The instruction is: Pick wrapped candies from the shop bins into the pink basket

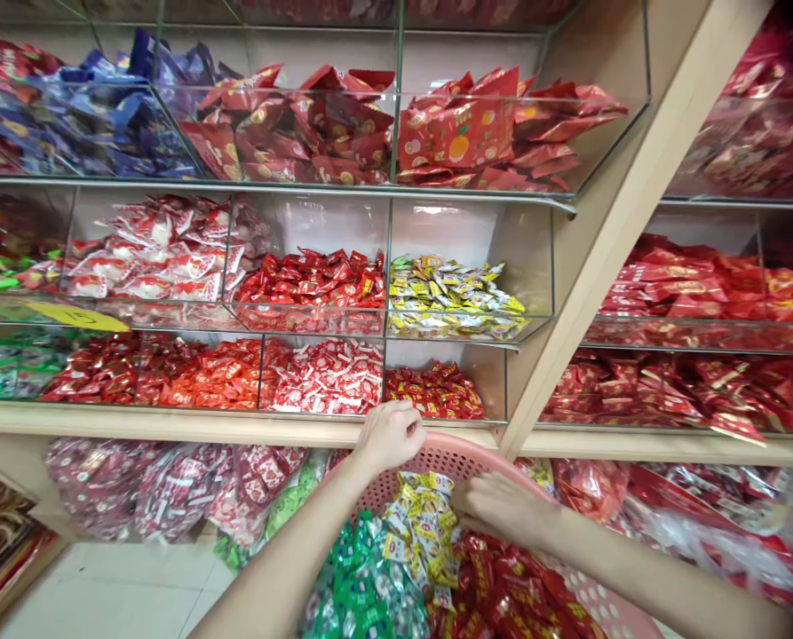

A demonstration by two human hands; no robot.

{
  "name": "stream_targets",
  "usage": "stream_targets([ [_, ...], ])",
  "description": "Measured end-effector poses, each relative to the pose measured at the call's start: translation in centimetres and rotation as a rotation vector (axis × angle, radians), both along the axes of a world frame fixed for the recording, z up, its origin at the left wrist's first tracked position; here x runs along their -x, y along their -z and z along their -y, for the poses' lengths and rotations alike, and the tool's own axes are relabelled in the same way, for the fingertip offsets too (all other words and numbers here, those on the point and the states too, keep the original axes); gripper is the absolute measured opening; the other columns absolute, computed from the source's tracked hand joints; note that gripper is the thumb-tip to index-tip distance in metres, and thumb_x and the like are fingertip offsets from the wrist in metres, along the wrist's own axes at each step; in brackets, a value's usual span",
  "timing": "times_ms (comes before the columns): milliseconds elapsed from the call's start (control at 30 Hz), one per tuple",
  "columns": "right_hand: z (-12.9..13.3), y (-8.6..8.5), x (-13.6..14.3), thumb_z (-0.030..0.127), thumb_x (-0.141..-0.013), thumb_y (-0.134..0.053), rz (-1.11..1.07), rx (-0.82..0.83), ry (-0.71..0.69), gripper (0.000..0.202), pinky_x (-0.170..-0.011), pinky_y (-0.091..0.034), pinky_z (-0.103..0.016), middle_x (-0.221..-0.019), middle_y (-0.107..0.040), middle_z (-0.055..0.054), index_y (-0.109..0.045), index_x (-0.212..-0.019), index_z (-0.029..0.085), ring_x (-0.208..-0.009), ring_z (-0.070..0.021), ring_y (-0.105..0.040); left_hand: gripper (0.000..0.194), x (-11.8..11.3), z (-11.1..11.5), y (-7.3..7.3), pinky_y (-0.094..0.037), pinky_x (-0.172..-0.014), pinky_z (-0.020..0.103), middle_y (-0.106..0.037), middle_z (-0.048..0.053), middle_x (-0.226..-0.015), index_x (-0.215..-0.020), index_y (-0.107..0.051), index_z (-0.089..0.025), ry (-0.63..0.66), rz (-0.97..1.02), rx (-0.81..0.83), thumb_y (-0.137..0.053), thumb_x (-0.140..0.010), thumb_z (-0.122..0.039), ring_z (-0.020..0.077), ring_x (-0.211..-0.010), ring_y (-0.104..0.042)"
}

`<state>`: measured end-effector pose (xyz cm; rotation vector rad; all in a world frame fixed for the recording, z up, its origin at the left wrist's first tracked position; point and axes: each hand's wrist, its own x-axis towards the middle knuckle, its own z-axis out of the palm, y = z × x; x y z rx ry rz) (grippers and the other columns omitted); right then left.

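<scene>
A pink perforated basket (446, 450) holds green-wrapped candies (362, 577), yellow-and-white candies (426, 532) and red packets (509, 595). My left hand (391, 435) is at the basket's far rim, its fingers curled; whatever they hold, if anything, is hidden. Inside the basket, my right hand (503, 506) is beside the yellow-and-white candies, blurred, its fingertips hard to make out. Just beyond my left hand, small red-and-yellow candies (436, 390) fill a low shelf compartment.
Shelves with clear dividers (391, 266) hold many wrapped sweets. A wooden ledge (236, 428) runs beyond the basket, and a slanted wooden post (609, 231) stands right. Bagged sweets (103, 488) lie below the ledge.
</scene>
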<state>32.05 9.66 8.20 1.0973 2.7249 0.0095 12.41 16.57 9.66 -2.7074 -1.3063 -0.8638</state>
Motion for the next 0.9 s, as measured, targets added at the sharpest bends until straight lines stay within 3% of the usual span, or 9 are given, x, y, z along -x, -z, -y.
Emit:
stream_targets([
  [100,-0.1,0.0,-0.5,0.029,-0.083,-0.059,0.006,-0.078,0.029,0.012,-0.055,-0.03,-0.028,-0.08,-0.067,-0.004,-0.062,-0.081,0.017,-0.072,-0.0192,-0.063,0.019,0.0,-0.1,0.2,-0.032,-0.058,0.026,-0.061,-0.001,-0.07,-0.067,-0.061,-0.02,0.006,0.004,-0.017,-0.046,-0.078,-0.021,0.0139,-0.069,-0.055],
  [200,0.2,-2.3,-0.5,0.038,-0.086,-0.054,-0.074,-0.129,0.006,0.024,-0.053,-0.03,-0.028,-0.075,-0.065,-0.003,-0.06,-0.076,0.017,-0.067,-0.0168,-0.061,0.019,0.0,-0.1,0.3,-0.033,-0.059,0.025,-0.06,-0.001,-0.069,-0.067,-0.061,-0.02,0.01,0.006,-0.024,-0.046,-0.078,-0.02,0.0138,-0.069,-0.056],
  [267,0.5,-5.2,-0.3,0.039,-0.09,-0.046,-0.155,-0.184,-0.044,0.03,-0.053,-0.029,-0.027,-0.072,-0.063,-0.002,-0.058,-0.073,0.017,-0.063,-0.0145,-0.058,0.019,0.0,-0.1,0.3,-0.033,-0.059,0.025,-0.059,-0.001,-0.068,-0.067,-0.061,-0.02,0.009,0.011,-0.027,-0.046,-0.078,-0.02,0.0135,-0.069,-0.055],
  [400,0.4,-12.7,0.4,0.039,-0.094,-0.035,-0.371,-0.406,-0.109,0.038,-0.054,-0.031,-0.025,-0.067,-0.057,-0.002,-0.057,-0.074,0.017,-0.059,-0.0117,-0.052,0.018,0.1,0.0,0.1,-0.032,-0.058,0.025,-0.057,-0.001,-0.067,-0.066,-0.06,-0.02,0.016,0.017,-0.016,-0.047,-0.077,-0.02,0.0129,-0.066,-0.054],
  [500,-1.4,-17.7,0.1,0.036,-0.094,-0.038,-0.525,-0.609,-0.09,0.031,-0.059,-0.035,-0.024,-0.07,-0.056,-0.003,-0.059,-0.08,0.016,-0.063,-0.0117,-0.051,0.016,0.1,0.1,-0.1,-0.03,-0.056,0.025,-0.056,-0.002,-0.065,-0.065,-0.06,-0.019,0.012,0.019,0.004,-0.048,-0.075,-0.018,0.0123,-0.063,-0.052],
  [567,-3.5,-20.0,-0.5,0.031,-0.092,-0.042,-0.535,-0.721,-0.007,0.023,-0.06,-0.036,-0.024,-0.077,-0.057,-0.003,-0.059,-0.085,0.017,-0.067,-0.0124,-0.052,0.016,0.1,0.1,-0.1,-0.03,-0.056,0.025,-0.057,-0.002,-0.065,-0.066,-0.061,-0.02,0.007,0.025,0.011,-0.048,-0.075,-0.018,0.0122,-0.063,-0.052],
  [700,-8.2,-21.9,-1.7,0.022,-0.085,-0.049,-0.362,-0.799,0.229,0.009,-0.056,-0.031,-0.024,-0.085,-0.055,-0.004,-0.058,-0.086,0.02,-0.073,-0.0146,-0.052,0.017,0.1,0.1,0.0,-0.031,-0.057,0.025,-0.059,-0.002,-0.067,-0.066,-0.062,-0.019,0.0,0.038,0.009,-0.047,-0.075,-0.017,0.0126,-0.066,-0.054],
  [900,-11.7,-21.8,-1.2,0.017,-0.078,-0.052,-0.198,-0.73,0.354,0.008,-0.057,-0.031,-0.025,-0.087,-0.056,-0.005,-0.055,-0.084,0.019,-0.082,-0.0182,-0.053,0.018,0.1,0.0,0.3,-0.033,-0.06,0.025,-0.06,0.0,-0.069,-0.068,-0.063,-0.019,-0.002,0.05,0.013,-0.046,-0.075,-0.016,0.0136,-0.069,-0.055],
])
